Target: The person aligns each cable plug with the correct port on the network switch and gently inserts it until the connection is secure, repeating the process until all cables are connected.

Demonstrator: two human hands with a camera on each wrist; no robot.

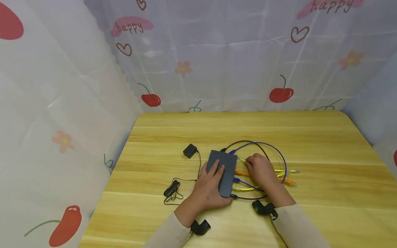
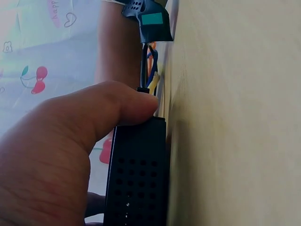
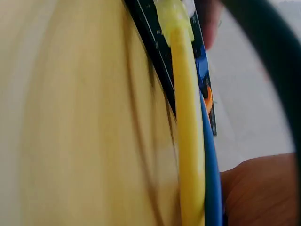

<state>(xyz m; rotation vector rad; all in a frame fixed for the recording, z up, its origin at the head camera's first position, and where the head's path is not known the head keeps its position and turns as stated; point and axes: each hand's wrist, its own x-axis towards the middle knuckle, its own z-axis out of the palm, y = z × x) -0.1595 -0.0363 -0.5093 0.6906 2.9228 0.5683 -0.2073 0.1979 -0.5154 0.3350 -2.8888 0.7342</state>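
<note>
A flat dark grey network switch (image 1: 227,165) lies on the table, its port side facing right. My left hand (image 1: 207,189) holds it, fingers spread over the top and thumb against the near end; the thumb (image 2: 127,103) shows there in the left wrist view. My right hand (image 1: 260,168) pinches a yellow network cable (image 1: 242,159) close to its plug at the far part of the port side. An orange cable (image 1: 240,173), a blue cable (image 1: 245,182), a second yellow cable (image 1: 245,189) and a black cable (image 1: 248,198) also run from that side. The right fingertips are partly hidden.
A black power adapter (image 1: 190,151) with a bundled cord (image 1: 172,188) lies left of the switch. Loose yellow (image 1: 293,171) and orange plugs (image 1: 289,182) lie to the right. A blue cable (image 1: 276,148) loops behind my right hand. A printed curtain (image 1: 217,69) hangs behind the table.
</note>
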